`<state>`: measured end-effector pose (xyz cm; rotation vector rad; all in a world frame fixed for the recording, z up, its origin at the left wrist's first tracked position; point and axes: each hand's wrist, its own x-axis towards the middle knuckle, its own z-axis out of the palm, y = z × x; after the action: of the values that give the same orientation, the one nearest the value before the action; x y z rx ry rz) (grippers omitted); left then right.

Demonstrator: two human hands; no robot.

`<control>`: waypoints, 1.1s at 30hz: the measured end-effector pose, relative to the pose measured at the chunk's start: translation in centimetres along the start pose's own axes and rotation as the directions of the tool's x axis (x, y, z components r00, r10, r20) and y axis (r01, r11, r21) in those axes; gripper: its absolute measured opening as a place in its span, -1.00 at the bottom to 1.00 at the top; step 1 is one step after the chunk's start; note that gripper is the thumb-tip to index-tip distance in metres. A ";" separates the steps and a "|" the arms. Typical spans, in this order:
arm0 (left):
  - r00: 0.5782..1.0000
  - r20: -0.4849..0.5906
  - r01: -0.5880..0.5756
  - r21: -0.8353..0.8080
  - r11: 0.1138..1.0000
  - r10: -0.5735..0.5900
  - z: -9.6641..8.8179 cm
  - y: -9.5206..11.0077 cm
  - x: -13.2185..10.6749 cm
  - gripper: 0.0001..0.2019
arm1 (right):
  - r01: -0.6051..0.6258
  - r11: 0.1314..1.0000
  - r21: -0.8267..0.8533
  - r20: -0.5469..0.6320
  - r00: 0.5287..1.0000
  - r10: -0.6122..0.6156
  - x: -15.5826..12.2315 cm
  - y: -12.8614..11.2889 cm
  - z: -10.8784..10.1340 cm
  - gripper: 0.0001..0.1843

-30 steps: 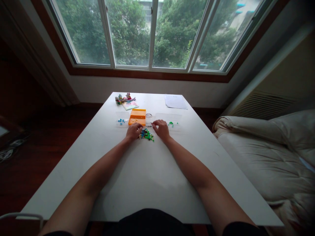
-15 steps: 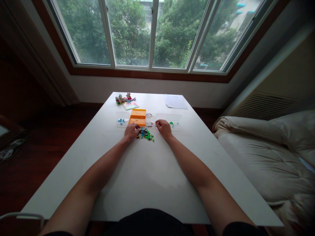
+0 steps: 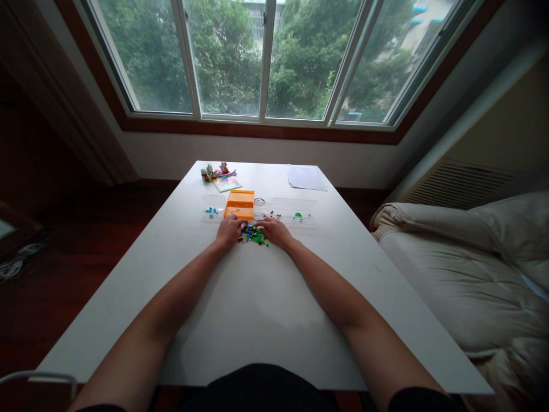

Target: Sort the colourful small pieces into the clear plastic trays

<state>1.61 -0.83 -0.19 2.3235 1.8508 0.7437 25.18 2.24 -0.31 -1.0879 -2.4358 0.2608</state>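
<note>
A mixed pile of small toy building bricks (image 3: 254, 236), in blue, green, brown and cream, lies on the white table between my hands. At its left edge is my left hand (image 3: 229, 230), fingers bent together toward the bricks; whatever they pinch is too small to make out. My right hand (image 3: 277, 231) reaches over the pile's upper right edge, thumb and fingers a little apart. Just beyond my left hand stands an open orange case (image 3: 240, 203) with a few yellowish bits in its near half. Blue bricks (image 3: 211, 212) sit in a clear tray on the left. Dark red pieces (image 3: 274, 215) and green pieces (image 3: 298, 215) lie in clear trays on the right.
Assembled brick figures (image 3: 208, 173) stand at the table's far left corner, beside a colourful leaflet (image 3: 228, 183). Sheets of paper (image 3: 306, 177) lie at the far right. A padded sofa (image 3: 454, 269) is right of the table (image 3: 257, 320), and a window is ahead.
My right hand has moved left and nearer, from the dark red pieces in the clear tray to the brick pile. My left hand has stayed almost in place, its fingers shifting slightly.
</note>
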 end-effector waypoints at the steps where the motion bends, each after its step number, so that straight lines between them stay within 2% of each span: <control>1: 1.000 -0.006 -0.002 0.003 1.000 0.002 0.0 -0.1 0.0 -0.66 | 0.000 1.000 -0.001 -0.001 1.000 0.000 0.0 0.0 0.0 -0.70; 8: 0.998 -0.052 0.038 -0.029 0.999 -0.039 0.1 -0.4 -0.1 -0.74 | -0.069 0.997 -0.032 -0.055 0.996 0.068 0.0 -0.2 0.2 -0.84; 16: 0.993 -0.079 0.085 -0.035 0.996 -0.088 -0.2 -0.4 -0.2 -0.79 | -0.133 0.990 -0.035 -0.088 0.988 0.130 -0.2 -0.1 -0.3 -0.89; 27: 0.997 -0.039 0.059 -0.046 0.997 -0.061 0.0 -0.8 -0.2 -0.80 | -0.037 0.999 0.023 -0.035 0.999 0.038 0.0 0.0 -0.2 -0.88; 33: 0.998 -0.052 0.038 -0.069 0.997 -0.041 0.3 -1.1 -0.1 -0.82 | -0.056 0.998 0.011 -0.113 0.992 0.057 -0.1 0.0 -0.1 -0.90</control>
<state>0.73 -0.55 -0.88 2.2403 1.8557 0.8576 25.27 2.19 -0.29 -1.1373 -2.3046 0.2203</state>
